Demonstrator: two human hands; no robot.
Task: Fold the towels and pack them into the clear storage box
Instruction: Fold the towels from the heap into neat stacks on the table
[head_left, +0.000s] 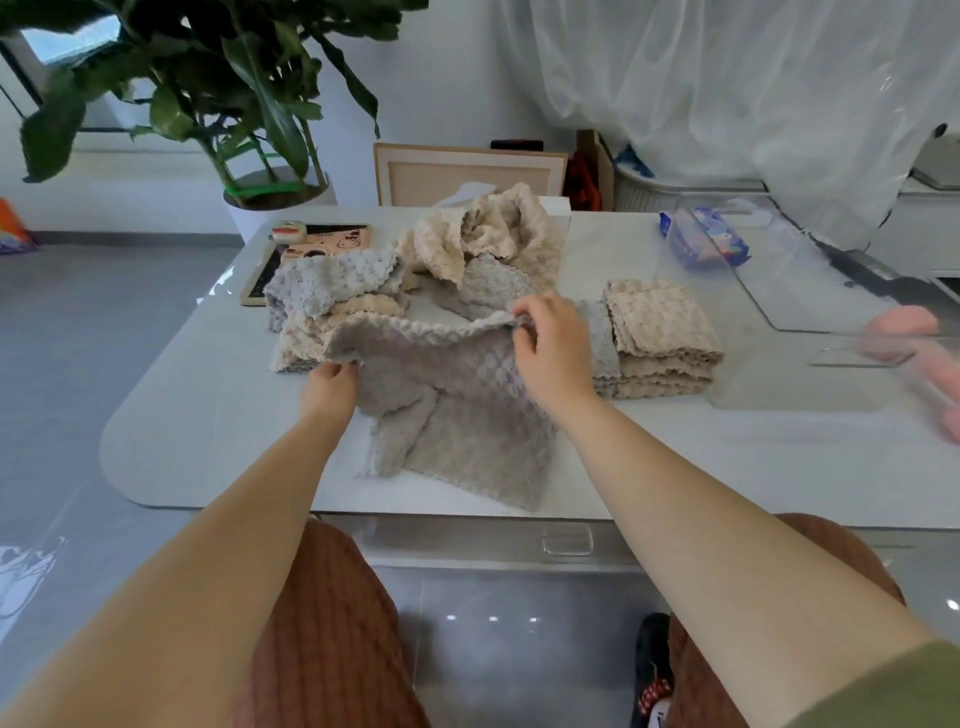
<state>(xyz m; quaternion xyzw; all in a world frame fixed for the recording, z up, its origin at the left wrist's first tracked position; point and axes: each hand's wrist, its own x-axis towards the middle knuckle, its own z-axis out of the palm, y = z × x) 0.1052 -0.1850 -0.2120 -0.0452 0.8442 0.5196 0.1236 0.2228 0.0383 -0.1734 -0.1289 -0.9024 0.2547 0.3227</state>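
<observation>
A grey waffle towel (467, 415) hangs over the table's front middle, lifted along its far edge. My left hand (330, 387) pinches its left corner, and my right hand (550, 343) pinches its right corner. Behind it lies a heap of unfolded beige and grey towels (467, 244). A stack of folded towels (657, 338), beige on top, sits just right of my right hand. The clear storage box (810, 291) stands at the right of the table, with its clear lid (883, 358) nearer the right edge.
A pink object (904, 332) lies at the far right edge. A blue packet (706, 239) sits inside or behind the clear box. Notebooks (311, 244) lie at the back left. A potted plant (260, 130) stands beyond the white table (208, 426).
</observation>
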